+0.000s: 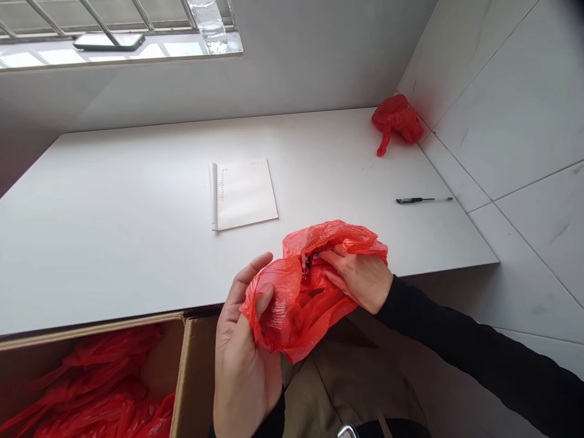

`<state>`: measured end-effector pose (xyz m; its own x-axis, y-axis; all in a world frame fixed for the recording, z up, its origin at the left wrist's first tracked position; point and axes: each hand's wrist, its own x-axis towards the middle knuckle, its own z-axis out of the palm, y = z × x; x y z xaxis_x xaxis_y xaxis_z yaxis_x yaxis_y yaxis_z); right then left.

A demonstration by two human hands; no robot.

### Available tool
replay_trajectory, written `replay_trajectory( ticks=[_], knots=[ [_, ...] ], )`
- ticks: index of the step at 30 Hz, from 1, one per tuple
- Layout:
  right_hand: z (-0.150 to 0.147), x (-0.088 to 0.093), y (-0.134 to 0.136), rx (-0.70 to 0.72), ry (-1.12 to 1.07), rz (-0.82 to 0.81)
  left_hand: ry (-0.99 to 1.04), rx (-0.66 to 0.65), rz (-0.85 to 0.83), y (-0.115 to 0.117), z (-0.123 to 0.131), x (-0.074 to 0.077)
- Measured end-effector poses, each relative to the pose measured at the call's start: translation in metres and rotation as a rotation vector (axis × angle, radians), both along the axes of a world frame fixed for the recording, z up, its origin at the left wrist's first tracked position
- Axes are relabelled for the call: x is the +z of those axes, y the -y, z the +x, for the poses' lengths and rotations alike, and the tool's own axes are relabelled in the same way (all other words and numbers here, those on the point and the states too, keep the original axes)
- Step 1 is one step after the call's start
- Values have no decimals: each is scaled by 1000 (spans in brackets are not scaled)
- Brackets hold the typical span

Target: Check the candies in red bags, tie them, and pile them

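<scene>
The print (222, 185) on the notebook (249, 193) is too small to read. Right of that notebook and nearer the person, the red bag (314, 304) gapes upward, long axis slanting away rightward — left hand (246, 350) holding its rim, right hand (362, 277) inside by small dark items (306, 265), whether gripping I cannot tell.

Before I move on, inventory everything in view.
Table: one, white, centre.
Crinkled bag: one, red, table's near edge.
Small items: count unclear, dark, inside it.
Bundled bag: one, red, far right corner.
Notebook: one, white, on table.
Pen: one, black and clear, right side.
Cardboard box: one, brown, lower left.
Plastic bags: count unclear, red, in box.
Likely phone: one, dark, windowsill.
Container: one, clear, windowsill.
Window bars: several, grey, upper left.
Tiled wall: one, pale, right.
Buckle: one, silver, bottom edge.
Trousers: one, brown, below bag.
Sleeves: two, black, both arms.
Left hand: one, bare, crinkled bag's left.
Right hand: one, bare, partly inside bag.
</scene>
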<state>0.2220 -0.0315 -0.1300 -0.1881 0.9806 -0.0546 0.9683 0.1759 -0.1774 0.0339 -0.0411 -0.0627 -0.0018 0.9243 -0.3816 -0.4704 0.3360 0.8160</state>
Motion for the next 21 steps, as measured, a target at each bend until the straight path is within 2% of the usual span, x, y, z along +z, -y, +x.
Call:
replay_trajectory(
  ticks=[8, 11, 13, 16, 19, 21],
  knots=[
    [-6, -4, 0, 1, -6, 45, 13, 1, -3, 2, -6, -2],
    [-3, 0, 2, -23, -122, 87, 14, 20, -7, 3, -7, -2],
    [-1, 6, 3, -121, -337, 67, 17, 24, -9, 3, -7, -1],
    [2, 15, 5, -295, -830, -103, 23, 21, 5, 2, -7, -2],
    [3, 20, 6, -377, -1293, -311, 23, 13, 18, 0, -7, -3],
    [4, 20, 5, -403, -1449, -399, 23, 10, 23, 0, -8, -4]
  ],
)
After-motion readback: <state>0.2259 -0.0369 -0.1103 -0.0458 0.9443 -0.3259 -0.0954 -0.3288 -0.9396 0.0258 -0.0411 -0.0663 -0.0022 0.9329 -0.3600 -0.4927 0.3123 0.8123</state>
